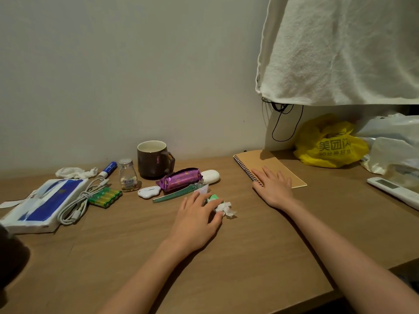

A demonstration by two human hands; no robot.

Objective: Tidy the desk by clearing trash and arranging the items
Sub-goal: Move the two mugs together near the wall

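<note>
My left hand [197, 214] lies palm down on the wooden desk [249, 257], its fingers over a small heap of trash: a crumpled white tissue [226, 208], a green wrapper [214, 197] and a clear scrap [202, 189]. Whether the fingers grip any of it I cannot tell. My right hand [274, 188] rests flat, fingers apart, on the near corner of a brown spiral notebook [267, 165]. Another crumpled tissue [72, 172] lies at the back left.
Left of the trash are a purple snack pack [180, 179], brown mug [154, 159], pill bottle [128, 175], green batteries [105, 197], white cable [79, 205], tissue pack [43, 205], blue marker [108, 169]. Yellow bag [328, 146] and remote [394, 192] sit right.
</note>
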